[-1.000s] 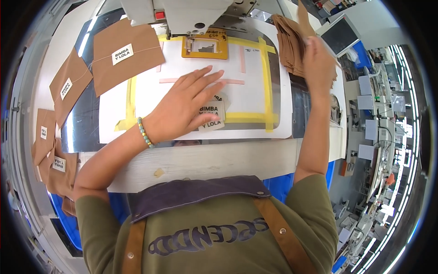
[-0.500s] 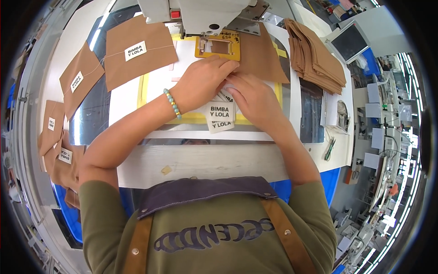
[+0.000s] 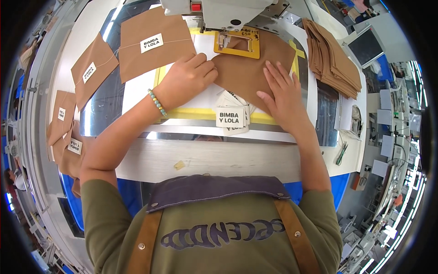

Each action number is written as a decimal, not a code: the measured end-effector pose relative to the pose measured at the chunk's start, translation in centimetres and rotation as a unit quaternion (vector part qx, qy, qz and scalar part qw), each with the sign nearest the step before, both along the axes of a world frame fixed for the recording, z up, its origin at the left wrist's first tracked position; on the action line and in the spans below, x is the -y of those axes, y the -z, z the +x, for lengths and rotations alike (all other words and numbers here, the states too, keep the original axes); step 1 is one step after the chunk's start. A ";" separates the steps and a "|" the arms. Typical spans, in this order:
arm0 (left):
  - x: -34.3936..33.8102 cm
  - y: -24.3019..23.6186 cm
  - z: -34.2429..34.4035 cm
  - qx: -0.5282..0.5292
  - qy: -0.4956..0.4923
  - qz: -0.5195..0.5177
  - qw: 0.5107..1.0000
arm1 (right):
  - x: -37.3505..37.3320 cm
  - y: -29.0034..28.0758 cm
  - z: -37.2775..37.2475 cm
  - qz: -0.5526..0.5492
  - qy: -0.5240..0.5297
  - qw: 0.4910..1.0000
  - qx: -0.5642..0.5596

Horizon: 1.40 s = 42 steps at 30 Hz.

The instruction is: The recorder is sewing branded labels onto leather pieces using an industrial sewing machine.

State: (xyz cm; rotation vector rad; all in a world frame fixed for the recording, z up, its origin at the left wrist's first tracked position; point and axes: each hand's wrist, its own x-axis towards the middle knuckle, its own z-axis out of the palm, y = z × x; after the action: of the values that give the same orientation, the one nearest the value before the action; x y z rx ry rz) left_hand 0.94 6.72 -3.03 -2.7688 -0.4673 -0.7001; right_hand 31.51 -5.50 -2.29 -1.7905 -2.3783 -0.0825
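A brown fabric panel [image 3: 242, 77] lies on the white sewing bed, its far part under a yellow clamp frame [image 3: 237, 44] beneath the sewing machine head [image 3: 223, 16]. My left hand [image 3: 189, 82] is closed, its fingertips pinching the panel's left edge. Spread flat on the panel's right side is my right hand [image 3: 283, 93], fingers apart. Just in front of the panel sits a loose pile of white printed labels [image 3: 230, 117]. Left of my left hand, another brown panel [image 3: 157, 43] carries a label and a trailing thread.
At the right stands a stack of brown panels [image 3: 331, 61], with a monitor [image 3: 366, 47] behind it. Green-handled thread snips [image 3: 341, 154] lie on the table's right side. More labelled panels [image 3: 93, 68] trail off the left side, joined by thread.
My hands have moved apart from the label pile. The brown panel now extends further left and nearer, under the clamp frame. The whole view has shifted slightly.
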 end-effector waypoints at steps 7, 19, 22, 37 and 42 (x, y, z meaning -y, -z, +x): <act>1.4 -0.2 2.2 0.073 0.067 -0.124 0.987 | -0.7 -2.0 1.3 -0.028 0.036 0.996 0.073; 0.6 -0.3 4.7 0.110 0.052 -0.082 0.989 | 1.4 -2.5 2.8 0.087 0.016 0.992 0.091; 0.9 -0.4 4.0 0.049 0.068 0.013 0.996 | 0.4 -1.5 2.9 0.138 0.015 0.985 0.102; 0.6 0.5 0.1 0.007 0.004 -0.024 1.000 | -0.6 -2.4 1.7 0.157 0.000 0.987 0.042; 0.1 0.3 3.4 0.018 0.025 -0.034 0.999 | -0.3 -5.1 2.2 0.321 0.015 0.946 0.043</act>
State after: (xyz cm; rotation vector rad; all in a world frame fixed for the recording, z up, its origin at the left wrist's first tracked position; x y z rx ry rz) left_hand 4.36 6.59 -3.35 -2.8443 -0.4372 -0.7618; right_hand 33.74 -5.19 2.77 -1.5137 -2.0275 -0.8463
